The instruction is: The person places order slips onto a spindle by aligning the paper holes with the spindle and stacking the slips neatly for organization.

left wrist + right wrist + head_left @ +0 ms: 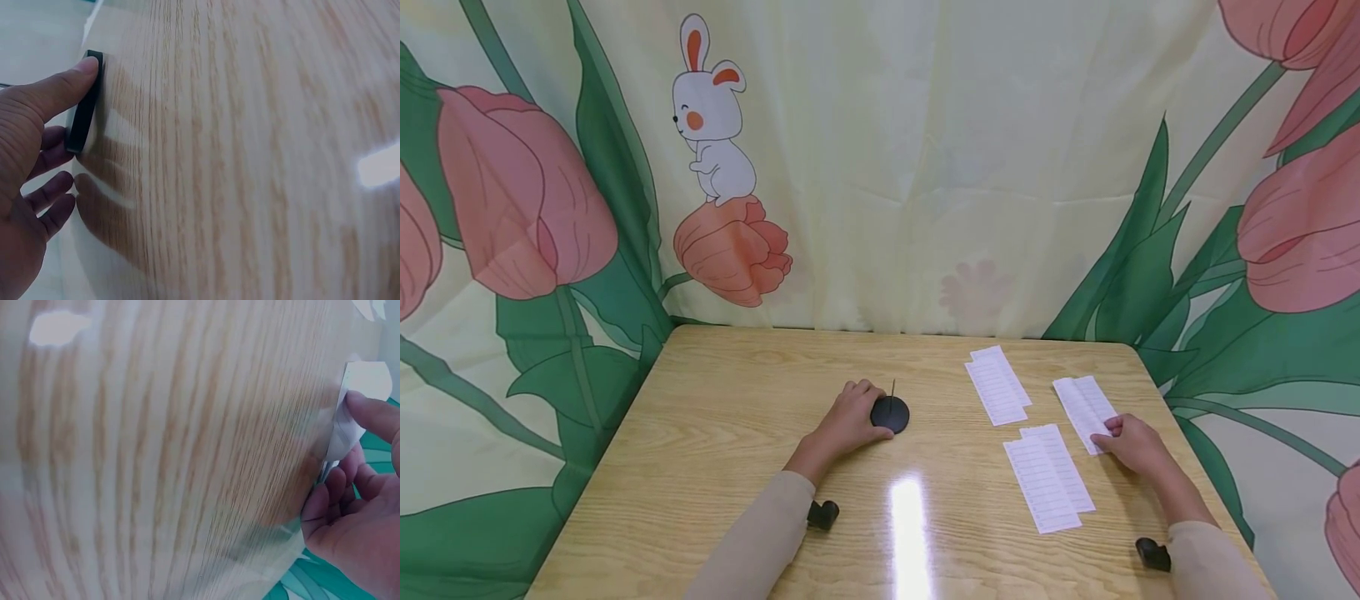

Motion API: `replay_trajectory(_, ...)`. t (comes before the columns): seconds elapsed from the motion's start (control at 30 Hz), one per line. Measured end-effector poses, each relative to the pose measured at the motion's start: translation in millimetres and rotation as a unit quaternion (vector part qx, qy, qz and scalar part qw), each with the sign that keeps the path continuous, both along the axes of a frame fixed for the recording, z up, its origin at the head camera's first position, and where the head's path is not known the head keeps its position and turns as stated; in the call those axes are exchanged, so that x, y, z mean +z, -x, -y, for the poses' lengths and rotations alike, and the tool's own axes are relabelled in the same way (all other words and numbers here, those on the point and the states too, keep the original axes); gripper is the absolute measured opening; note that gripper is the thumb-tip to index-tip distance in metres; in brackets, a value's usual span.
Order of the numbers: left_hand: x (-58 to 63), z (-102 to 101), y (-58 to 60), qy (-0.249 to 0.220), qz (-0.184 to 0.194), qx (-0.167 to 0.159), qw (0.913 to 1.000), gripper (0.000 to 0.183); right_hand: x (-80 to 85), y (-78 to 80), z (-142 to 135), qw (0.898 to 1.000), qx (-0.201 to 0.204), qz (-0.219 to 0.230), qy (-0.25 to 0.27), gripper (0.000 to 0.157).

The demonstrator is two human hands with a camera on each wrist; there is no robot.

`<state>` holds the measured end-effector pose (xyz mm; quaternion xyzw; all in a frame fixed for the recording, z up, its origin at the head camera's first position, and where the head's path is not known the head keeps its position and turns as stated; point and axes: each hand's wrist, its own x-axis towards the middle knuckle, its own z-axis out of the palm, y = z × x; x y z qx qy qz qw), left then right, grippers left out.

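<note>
My left hand (844,419) grips the rim of a bill spike's round black base (886,422), thumb on the near side and fingers on the far side. Its thin spike (892,393) points up from the base, which also shows edge-on as a dark disc (85,105) in the left wrist view. Over on the right, my right hand (1135,444) pinches the near end of a pair of overlapping printed paper slips (1081,408). The right wrist view has the thumb on top of the white paper (348,425) and curled fingers beside its lower edge.
Two more overlapping pairs of slips lie on the wooden table (715,433): one pair (997,386) farther back, another pair (1047,479) nearer. A printed curtain (880,167) hangs behind the table. Black wrist cameras (823,515) sit by both sleeves.
</note>
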<state>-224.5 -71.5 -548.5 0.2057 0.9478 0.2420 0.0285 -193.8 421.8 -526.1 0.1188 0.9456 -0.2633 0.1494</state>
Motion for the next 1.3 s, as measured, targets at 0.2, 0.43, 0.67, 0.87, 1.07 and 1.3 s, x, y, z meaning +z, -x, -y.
replay_trajectory(0.2, 0.1, -0.6, -0.1, -0.001, 0.006, 0.002, 1.0000, 0.068, 0.0, 0.6, -0.4, 1.000, 0.007, 0.001, -0.001, 0.053)
replay_trajectory(0.43, 2.8, -0.9, -1.1, -0.003, 0.006, 0.004, 1.0000, 0.068, -0.4, -0.4, 0.1, 1.000, 0.006, -0.011, 0.006, 0.053)
replay_trajectory(0.67, 4.1, -1.5, -1.0, -0.002, 0.010, 0.005, 0.9999, 0.067, -1.2, -0.6, -0.8, 1.000, -0.015, -0.012, 0.005, 0.073)
replay_trajectory(0.87, 1.0, -1.0, -1.1, -0.005, 0.013, 0.007, 0.9999, 0.067, -3.1, -1.8, -3.2, 0.999, 0.003, -0.038, -0.018, 0.074)
replay_trajectory(1.07, -0.2, -0.8, -0.3, -0.008, 0.016, 0.006, 0.9998, 0.067, -3.7, -4.3, -4.1, 0.999, 0.009, -0.047, -0.006, 0.062)
replay_trajectory(1.3, -3.4, -0.4, 1.2, -0.013, 0.018, 0.009, 0.9997, 0.068, -4.0, -4.7, -4.5, 0.998, 0.011, -0.068, -0.011, 0.049)
